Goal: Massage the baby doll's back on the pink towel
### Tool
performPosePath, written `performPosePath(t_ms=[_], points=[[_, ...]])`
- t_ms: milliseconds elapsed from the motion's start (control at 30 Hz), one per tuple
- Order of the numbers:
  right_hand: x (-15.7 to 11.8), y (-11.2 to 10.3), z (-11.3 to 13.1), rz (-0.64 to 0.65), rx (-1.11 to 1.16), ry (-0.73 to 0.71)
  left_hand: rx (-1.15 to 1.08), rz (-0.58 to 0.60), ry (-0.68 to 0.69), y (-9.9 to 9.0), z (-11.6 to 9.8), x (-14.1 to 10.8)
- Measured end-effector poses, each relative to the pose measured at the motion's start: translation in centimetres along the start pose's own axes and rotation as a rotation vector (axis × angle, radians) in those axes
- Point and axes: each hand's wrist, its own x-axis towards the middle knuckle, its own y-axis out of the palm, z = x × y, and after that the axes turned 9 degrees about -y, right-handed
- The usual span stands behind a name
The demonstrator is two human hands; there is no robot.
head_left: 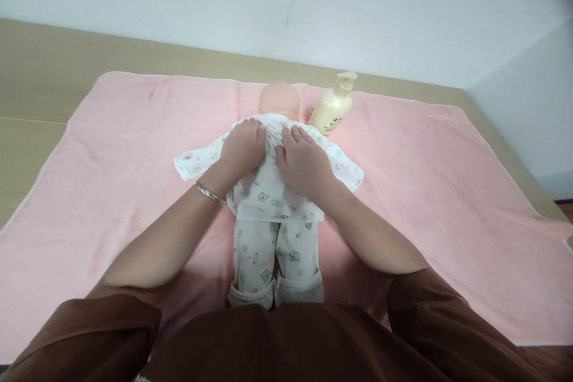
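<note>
A baby doll (280, 100) lies stretched out on a pink blanket, its bald head away from me and no face showing. It wears a white shirt (273, 197) with small green animal prints and matching trousers (255, 250) with turned-up cuffs. My left hand (245, 146) rests on the shirt's upper left part, fingers laid along the cloth. On the upper right, my right hand (307, 158) lies flat with its fingers stretched out. The cloth between both hands is wrinkled. Neither hand visibly grips anything.
A pale yellow pump bottle (331, 110) leans or lies beside the doll's head, on the right. The pink blanket (134, 149) covers much of a wooden table (36, 65). A white wall (201, 6) with a crack stands behind it.
</note>
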Motion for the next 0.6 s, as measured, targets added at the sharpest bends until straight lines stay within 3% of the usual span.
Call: performPosePath(t_ms=[67, 267, 500, 600], points=[[1.1, -0.1, -1.1, 0.007, 0.066, 0.021, 0.100, -0.033, 0.038, 0.1, -1.0, -1.2], [3.0, 0.9, -3.1, -0.074, 0.078, 0.060, 0.143, -0.058, -0.078, 0.0, -3.3, -3.9], [0.1, 0.9, 0.7, 0.004, 0.010, 0.059, 0.016, -0.018, 0.066, 0.7, 0.2, -0.1], [-0.2, 0.8, 1.0, -0.011, 0.033, 0.032, -0.012, -0.039, 0.099, 1.3, 1.1, 0.5]])
